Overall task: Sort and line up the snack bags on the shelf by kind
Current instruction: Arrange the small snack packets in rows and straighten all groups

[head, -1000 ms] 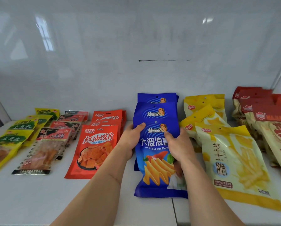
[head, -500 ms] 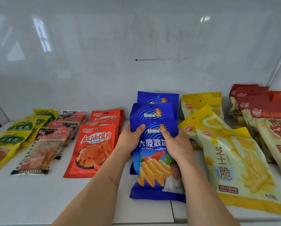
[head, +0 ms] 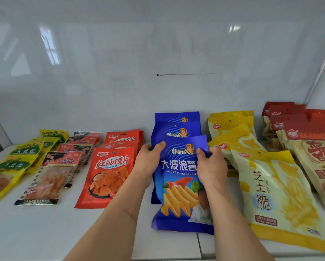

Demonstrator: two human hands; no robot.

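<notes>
A blue chip bag (head: 178,187) lies front-most in an overlapping row of three blue bags (head: 176,127) on the white shelf. My left hand (head: 148,162) grips its upper left edge, thumb on top. My right hand (head: 210,164) grips its upper right edge. To the left lie rows of red bags (head: 110,172), clear-and-black bags (head: 50,176) and yellow-green bags (head: 9,172). To the right lie pale yellow bags (head: 274,189) and dark red bags (head: 316,147).
The white shelf (head: 44,232) has bare surface along its front edge. A glossy white back wall (head: 157,63) stands right behind the rows. A seam in the shelf surface (head: 198,245) runs below the blue bag.
Both hands have stayed on the front blue bag's upper edges. The bag has shifted slightly left and its top now sits a little more squarely over the bags behind.
</notes>
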